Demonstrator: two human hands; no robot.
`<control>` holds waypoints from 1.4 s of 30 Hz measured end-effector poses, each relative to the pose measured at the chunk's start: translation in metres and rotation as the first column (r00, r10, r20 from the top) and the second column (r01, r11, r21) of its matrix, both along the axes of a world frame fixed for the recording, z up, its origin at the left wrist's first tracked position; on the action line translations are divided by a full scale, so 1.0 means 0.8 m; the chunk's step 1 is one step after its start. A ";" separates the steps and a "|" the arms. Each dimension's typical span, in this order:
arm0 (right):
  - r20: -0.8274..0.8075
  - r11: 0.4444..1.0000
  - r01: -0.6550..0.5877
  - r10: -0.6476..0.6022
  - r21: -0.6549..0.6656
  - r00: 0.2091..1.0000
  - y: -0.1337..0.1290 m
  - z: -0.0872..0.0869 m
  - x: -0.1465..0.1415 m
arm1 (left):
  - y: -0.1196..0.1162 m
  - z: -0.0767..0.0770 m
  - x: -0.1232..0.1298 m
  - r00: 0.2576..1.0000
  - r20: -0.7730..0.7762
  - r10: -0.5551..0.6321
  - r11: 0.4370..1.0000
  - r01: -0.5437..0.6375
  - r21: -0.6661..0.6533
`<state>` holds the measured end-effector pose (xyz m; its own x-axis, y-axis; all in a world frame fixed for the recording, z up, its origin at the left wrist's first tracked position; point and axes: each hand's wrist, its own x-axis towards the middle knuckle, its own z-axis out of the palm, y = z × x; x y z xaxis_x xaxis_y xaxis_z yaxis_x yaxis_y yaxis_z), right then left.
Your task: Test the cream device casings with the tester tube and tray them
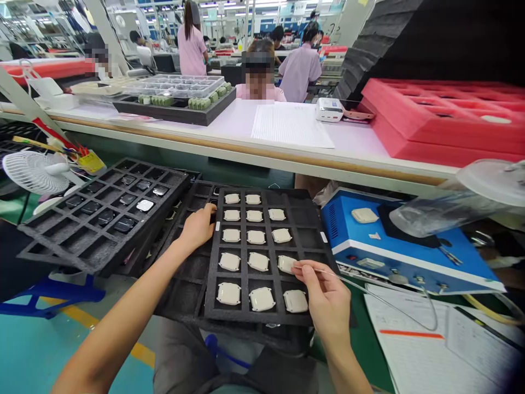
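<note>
A black foam tray (245, 276) in front of me holds several cream square parts, filling three columns except one slot near the top; the right column has none. My right hand (326, 295) pinches a thin tool with a cable, its tip over the cream part (286, 264) in the third column, fourth row down. At the tray's upper left edge, my left hand (199, 225) rests with curled fingers; its fingertips are partly hidden, so whether it grips the edge is unclear. Beneath and to the left lies another black tray (184, 295).
A black tray (74, 235) with dark square parts lies left, near a white fan (36, 172). On the right, a blue device (348, 241) carries one cream part, with papers (394, 339) below. Red foam trays (435, 128) sit on the shelf. People work beyond.
</note>
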<state>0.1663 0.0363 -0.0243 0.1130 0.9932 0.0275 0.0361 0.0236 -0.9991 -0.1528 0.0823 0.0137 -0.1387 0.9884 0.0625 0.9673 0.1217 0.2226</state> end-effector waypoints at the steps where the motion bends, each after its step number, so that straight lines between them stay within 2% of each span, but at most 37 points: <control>1: 0.006 1.000 0.004 -0.004 0.002 1.000 -0.001 0.000 -0.001 | 0.000 0.000 -0.001 1.000 0.001 -0.011 1.000 0.011 -0.001; 4: 0.012 1.000 0.012 -0.012 0.013 1.000 -0.001 0.000 -0.003 | 0.003 0.000 -0.010 0.998 0.028 -0.054 0.998 0.055 -0.014; 8: 0.004 0.999 0.013 -0.013 0.030 1.000 -0.001 0.001 -0.004 | 0.007 0.004 -0.026 0.982 0.167 -0.084 0.996 0.081 0.024; 10: -0.007 0.999 0.020 -0.019 0.040 1.000 -0.001 0.001 -0.004 | -0.001 0.009 -0.032 0.964 0.258 -0.070 0.994 0.045 0.102; 12: -0.029 0.998 0.024 -0.023 0.055 0.999 0.000 0.001 -0.004 | -0.016 0.017 -0.030 0.938 0.347 -0.023 0.976 -0.054 0.211; 15: -0.073 0.996 0.019 -0.012 0.088 0.997 0.000 0.003 -0.005 | -0.045 0.028 0.001 0.872 0.489 0.030 0.917 -0.219 0.334; 18: -0.104 0.987 0.044 -0.027 0.156 0.994 -0.002 0.009 -0.010 | -0.069 0.030 0.072 0.771 0.637 -0.029 0.910 -0.244 0.336; 19: -0.111 0.980 0.056 -0.035 0.191 0.993 -0.003 0.012 -0.012 | -0.075 0.028 0.101 0.694 0.718 -0.059 0.921 -0.240 0.308; 21: -0.123 0.959 0.068 -0.035 0.274 0.992 -0.004 0.016 -0.015 | -0.084 0.024 0.154 0.333 0.940 -0.079 0.943 -0.282 0.179; 23: -0.142 0.933 0.059 -0.009 0.354 0.990 -0.003 0.019 -0.017 | -0.090 0.018 0.195 -0.003 0.999 -0.040 0.949 -0.312 0.037; 24: -0.155 0.921 0.053 0.008 0.385 0.988 -0.003 0.019 -0.018 | -0.090 0.015 0.209 -0.104 0.994 -0.016 0.945 -0.326 -0.019; 26: -0.180 0.907 0.041 0.038 0.418 0.983 -0.001 0.017 -0.018 | -0.089 0.010 0.225 -0.211 0.977 0.022 0.931 -0.352 -0.097; 28: -0.179 0.907 0.018 0.064 0.422 0.982 0.000 0.014 -0.016 | -0.086 0.005 0.231 -0.239 0.970 0.037 0.915 -0.381 -0.129; 31: -0.159 0.913 -0.022 0.094 0.408 0.983 0.001 0.008 -0.013 | -0.083 0.000 0.234 -0.231 0.973 0.031 0.908 -0.400 -0.124; 42: -0.134 0.933 -0.045 0.099 0.358 0.986 0.001 0.005 -0.008 | -0.089 -0.010 0.241 -0.123 0.992 -0.026 0.917 -0.399 -0.026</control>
